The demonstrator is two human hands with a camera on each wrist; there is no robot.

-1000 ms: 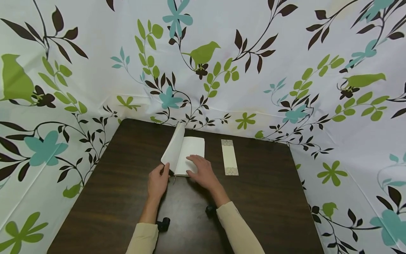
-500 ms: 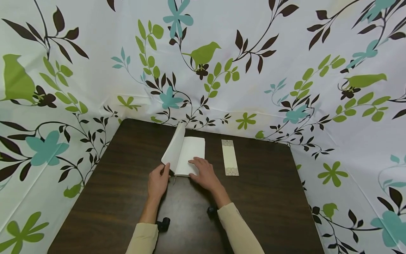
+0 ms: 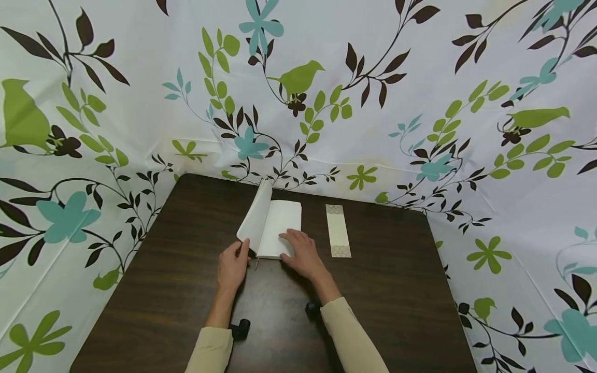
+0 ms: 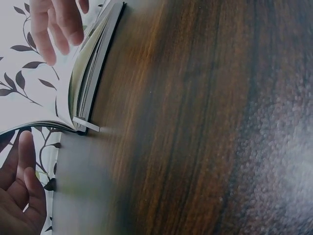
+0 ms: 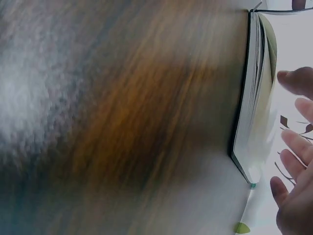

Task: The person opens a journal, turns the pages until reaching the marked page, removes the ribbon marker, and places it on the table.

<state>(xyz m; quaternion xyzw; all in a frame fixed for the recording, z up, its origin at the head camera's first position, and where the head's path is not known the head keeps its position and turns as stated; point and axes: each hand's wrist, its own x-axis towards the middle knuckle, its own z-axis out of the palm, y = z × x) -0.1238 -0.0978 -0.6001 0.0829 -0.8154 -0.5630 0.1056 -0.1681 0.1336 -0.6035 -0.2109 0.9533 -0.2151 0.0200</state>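
Note:
An open notebook (image 3: 281,220) with blank white pages and a dark cover lies toward the back of the table. My left hand (image 3: 232,267) pinches the near corner of its left side and holds that side tilted up, thumb on the page and fingers behind. A thin ribbon (image 4: 88,124) pokes out at the spine in the left wrist view. Over the lower half of the right page is my right hand (image 3: 305,255), its fingers spread and slightly bent. In the right wrist view those fingers (image 5: 296,152) are close above the page, gripping nothing.
To the right of the notebook, a cream paper strip (image 3: 338,230) with patterned ends lies flat on the dark wooden table (image 3: 387,290). A white cloth (image 3: 345,129) printed with leaves, birds and flowers hangs behind and on both sides.
My right hand has shifted slightly to the right over the page. The left hand and the raised side of the notebook stay where they were.

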